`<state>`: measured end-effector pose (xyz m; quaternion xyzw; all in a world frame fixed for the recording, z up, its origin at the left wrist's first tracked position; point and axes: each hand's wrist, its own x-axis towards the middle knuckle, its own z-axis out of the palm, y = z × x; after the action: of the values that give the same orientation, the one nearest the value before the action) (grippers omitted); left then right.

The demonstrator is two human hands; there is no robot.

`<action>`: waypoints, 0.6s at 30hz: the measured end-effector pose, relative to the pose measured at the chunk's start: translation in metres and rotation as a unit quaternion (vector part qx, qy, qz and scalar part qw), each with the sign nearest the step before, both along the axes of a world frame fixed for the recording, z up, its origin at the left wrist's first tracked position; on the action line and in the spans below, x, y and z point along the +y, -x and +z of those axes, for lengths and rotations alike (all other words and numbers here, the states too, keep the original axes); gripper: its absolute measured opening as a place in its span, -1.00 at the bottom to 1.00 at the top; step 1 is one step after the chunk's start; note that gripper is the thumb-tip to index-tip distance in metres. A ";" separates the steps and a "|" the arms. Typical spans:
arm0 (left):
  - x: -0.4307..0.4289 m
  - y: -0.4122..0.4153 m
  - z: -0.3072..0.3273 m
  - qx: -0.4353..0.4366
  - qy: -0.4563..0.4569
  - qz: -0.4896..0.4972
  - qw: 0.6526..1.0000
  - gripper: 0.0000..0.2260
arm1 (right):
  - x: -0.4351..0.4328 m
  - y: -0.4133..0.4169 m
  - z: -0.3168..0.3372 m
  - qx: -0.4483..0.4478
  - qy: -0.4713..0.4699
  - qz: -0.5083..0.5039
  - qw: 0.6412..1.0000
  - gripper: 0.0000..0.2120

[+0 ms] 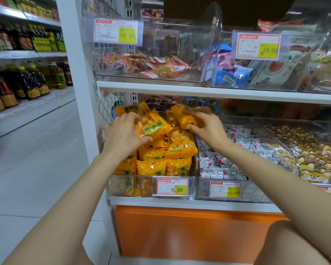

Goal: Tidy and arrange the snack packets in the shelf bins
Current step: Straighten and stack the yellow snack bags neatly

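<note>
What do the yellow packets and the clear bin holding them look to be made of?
Yellow packets: thin plastic film, glossy, it seems; it crinkles, shines, and clear windows show what is inside. Clear bin: rigid transparent plastic, perhaps acrylic; the packets show through its front wall, which catches glare.

Upper white metal shelf board [180,88]: carries upper-left clear plastic bin [180,41], red-and-yellow price tag 10.90 [118,31], and just beside it upper-right clear plastic bin [256,85], tag 29.80 [258,46].

Lower white metal shelf board [180,202]: three bins in a row, walls adjoining. Lower-left clear bin [126,185], tag 8.90 [172,186]; lower-middle clear bin [203,190], tag 15.80 [225,189]; lower-right clear bin [294,163] (tag cut off at frame edge).
</note>
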<state>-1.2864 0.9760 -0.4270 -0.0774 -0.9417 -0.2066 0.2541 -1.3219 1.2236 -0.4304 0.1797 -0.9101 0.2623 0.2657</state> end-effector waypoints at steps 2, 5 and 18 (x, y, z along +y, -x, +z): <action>0.002 0.000 0.001 0.001 -0.006 0.007 1.000 -0.41 | -0.006 -0.004 -0.001 -0.009 -0.081 0.000 0.997 -0.51; 0.004 -0.001 0.002 0.002 -0.020 0.003 1.000 -0.41 | -0.008 -0.007 0.006 -0.031 -0.035 0.005 0.999 -0.42; 0.005 0.002 0.002 0.020 -0.114 -0.084 0.990 -0.39 | -0.010 -0.011 0.004 -0.079 0.106 0.068 0.989 -0.57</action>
<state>-1.2887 0.9806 -0.4247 -0.1305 -0.8967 -0.3319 0.2623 -1.3106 1.2135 -0.4260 0.1908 -0.8809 0.3885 0.1918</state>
